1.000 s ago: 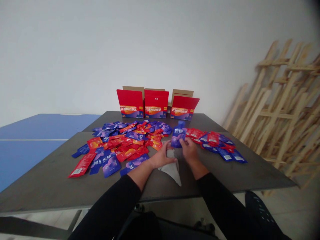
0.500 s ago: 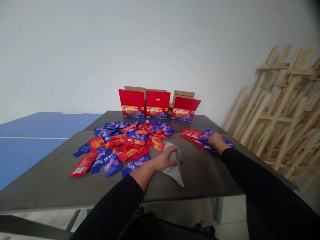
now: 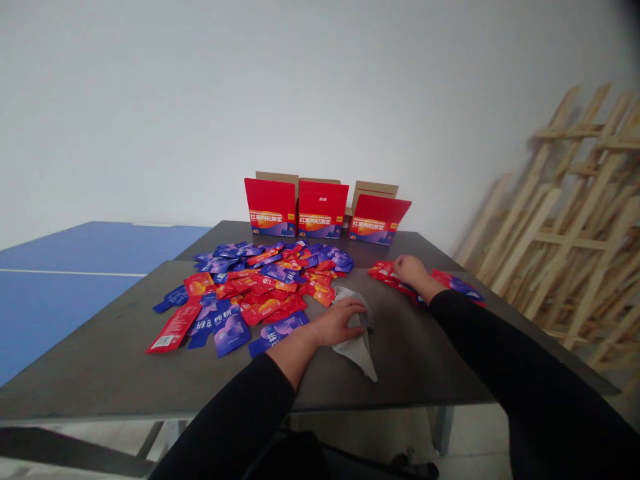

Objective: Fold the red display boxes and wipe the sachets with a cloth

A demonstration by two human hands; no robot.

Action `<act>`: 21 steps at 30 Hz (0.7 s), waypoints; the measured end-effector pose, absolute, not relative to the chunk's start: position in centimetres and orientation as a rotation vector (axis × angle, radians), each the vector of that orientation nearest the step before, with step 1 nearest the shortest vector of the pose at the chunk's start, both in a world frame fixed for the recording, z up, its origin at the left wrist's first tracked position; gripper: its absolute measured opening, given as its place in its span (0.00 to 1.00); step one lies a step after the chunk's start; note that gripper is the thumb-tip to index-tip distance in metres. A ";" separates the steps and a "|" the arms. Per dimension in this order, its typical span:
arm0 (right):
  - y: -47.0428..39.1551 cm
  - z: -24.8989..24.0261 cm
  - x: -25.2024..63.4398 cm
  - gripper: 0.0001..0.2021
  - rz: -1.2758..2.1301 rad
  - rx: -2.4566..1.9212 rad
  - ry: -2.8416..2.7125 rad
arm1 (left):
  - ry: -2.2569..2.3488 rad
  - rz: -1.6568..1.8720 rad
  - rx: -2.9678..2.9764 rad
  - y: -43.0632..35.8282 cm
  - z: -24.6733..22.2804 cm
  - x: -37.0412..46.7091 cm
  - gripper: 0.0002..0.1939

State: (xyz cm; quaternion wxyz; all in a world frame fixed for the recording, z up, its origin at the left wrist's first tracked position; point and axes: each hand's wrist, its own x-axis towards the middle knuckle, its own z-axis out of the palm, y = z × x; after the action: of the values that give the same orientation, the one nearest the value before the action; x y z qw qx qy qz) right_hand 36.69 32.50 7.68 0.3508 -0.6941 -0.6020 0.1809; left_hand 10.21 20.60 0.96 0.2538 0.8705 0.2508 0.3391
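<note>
My left hand [image 3: 343, 322] rests on a crumpled grey cloth [image 3: 359, 350] near the front middle of the table, its fingers curled over it. Farther right, my right hand [image 3: 413, 272] is at a row of red and purple sachets. Its fingers are bent together and point down onto the red sachets [image 3: 383, 271] at the row's left end; what lies between the fingertips is hidden. Purple sachets [image 3: 465, 287] show beyond my right wrist. Left of the cloth spreads a large loose pile of red and purple sachets [image 3: 260, 283].
Three open red printed cartons [image 3: 273, 207] stand along the back of the dark table [image 3: 100, 360], flaps up. A blue table [image 3: 65, 267] adjoins on the left. Wooden frames [image 3: 575, 227] lean against the wall on the right.
My right hand has moved left along the row, from the purple sachets to the red ones, uncovering sachets at the right. My left hand stays on the cloth. The view has shifted slightly.
</note>
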 end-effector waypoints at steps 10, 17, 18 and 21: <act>33.2 4.6 23.0 0.14 1.105 -1.723 -1.282 | 0.706 0.880 2.439 20.4 1.0 10.3 0.22; 35.0 5.1 20.7 0.13 1.229 -1.749 -1.018 | 0.669 0.868 2.440 20.5 1.0 10.3 0.21; 35.0 5.1 20.7 0.13 1.230 -1.741 -0.995 | 0.670 0.864 2.439 20.5 1.0 10.3 0.21; 34.7 5.1 21.3 0.12 1.213 -1.687 -0.960 | 0.674 0.868 2.437 20.5 0.9 10.3 0.22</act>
State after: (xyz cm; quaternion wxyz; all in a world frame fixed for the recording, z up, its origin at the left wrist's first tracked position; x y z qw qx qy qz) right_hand 21.33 34.74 5.12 0.4137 -0.6710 -0.3817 0.4826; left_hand 10.28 20.53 0.94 0.2321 0.8867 0.2454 0.3157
